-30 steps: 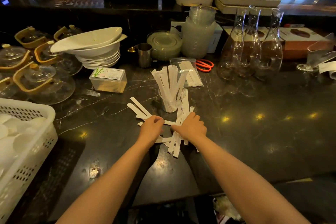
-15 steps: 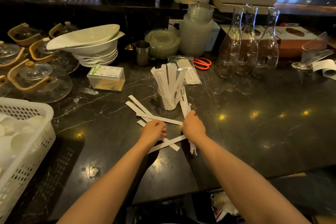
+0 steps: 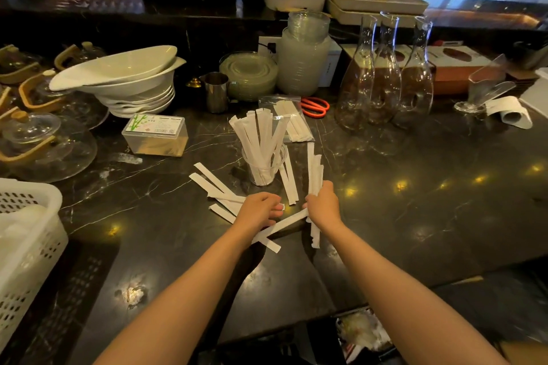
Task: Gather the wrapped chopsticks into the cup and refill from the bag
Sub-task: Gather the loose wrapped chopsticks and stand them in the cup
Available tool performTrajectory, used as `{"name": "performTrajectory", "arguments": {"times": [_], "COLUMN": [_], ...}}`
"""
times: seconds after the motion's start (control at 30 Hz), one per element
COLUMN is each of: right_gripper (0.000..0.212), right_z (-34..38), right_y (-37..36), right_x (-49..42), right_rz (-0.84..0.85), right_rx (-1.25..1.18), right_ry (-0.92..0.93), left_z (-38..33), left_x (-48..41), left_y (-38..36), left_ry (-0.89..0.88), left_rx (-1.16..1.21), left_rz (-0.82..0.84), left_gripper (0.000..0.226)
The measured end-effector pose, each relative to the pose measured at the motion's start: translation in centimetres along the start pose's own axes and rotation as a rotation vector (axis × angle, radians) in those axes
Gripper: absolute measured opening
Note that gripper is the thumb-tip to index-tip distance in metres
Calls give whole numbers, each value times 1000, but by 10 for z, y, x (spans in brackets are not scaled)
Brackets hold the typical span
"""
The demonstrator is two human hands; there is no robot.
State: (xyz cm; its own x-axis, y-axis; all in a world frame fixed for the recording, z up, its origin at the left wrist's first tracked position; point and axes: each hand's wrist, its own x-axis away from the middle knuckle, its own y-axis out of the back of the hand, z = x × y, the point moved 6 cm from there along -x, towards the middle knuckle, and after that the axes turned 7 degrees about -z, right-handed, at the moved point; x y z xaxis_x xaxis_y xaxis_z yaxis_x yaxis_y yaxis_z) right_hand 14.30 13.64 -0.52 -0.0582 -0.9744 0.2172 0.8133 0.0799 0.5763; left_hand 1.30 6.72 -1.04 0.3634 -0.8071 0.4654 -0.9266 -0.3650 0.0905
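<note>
A clear cup [image 3: 264, 170] stands mid-counter with several white wrapped chopsticks [image 3: 258, 135] upright in it. More wrapped chopsticks [image 3: 214, 182] lie scattered on the dark counter to its left and front. My right hand [image 3: 323, 206] grips a bundle of wrapped chopsticks [image 3: 315, 170] held nearly upright, right of the cup. My left hand [image 3: 261, 210] rests palm down on loose chopsticks, fingers curled over one long wrapped chopstick [image 3: 281, 227] that crosses toward my right hand. A clear bag of chopsticks [image 3: 292, 118] lies behind the cup.
Orange scissors [image 3: 315, 107] lie beside the bag. Three glass carafes [image 3: 385, 83] stand at the right. A toothpick box [image 3: 155, 135], a steel cup [image 3: 216, 92], stacked white bowls [image 3: 130, 83] and glass teapots [image 3: 38, 139] crowd the left. A white basket [image 3: 26, 246] sits front left.
My right hand has gathered a bundle and raised it more upright, moving right of the cup. My left hand has slid right over the loose chopsticks.
</note>
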Motion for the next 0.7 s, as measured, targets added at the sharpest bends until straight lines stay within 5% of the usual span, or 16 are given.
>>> {"name": "performTrajectory", "arguments": {"times": [0.27,0.57,0.7], "right_gripper": [24,38,27], "right_z": [13,26,30], "right_y": [9,2,-3], "right_x": [19,27,26], "right_rz": [66,198,236], "right_rx": [-286,-341,-356], "right_ry": [198,329,336], "left_z": [-40,-60,-62], "left_x": [5,-2,-5], "left_y": [-38,-49,-44], "left_ry": [-214,-237,-260], "left_rx": [-16,-27,8], "left_rz": [138,170,125], "left_gripper": [46,36,26]}}
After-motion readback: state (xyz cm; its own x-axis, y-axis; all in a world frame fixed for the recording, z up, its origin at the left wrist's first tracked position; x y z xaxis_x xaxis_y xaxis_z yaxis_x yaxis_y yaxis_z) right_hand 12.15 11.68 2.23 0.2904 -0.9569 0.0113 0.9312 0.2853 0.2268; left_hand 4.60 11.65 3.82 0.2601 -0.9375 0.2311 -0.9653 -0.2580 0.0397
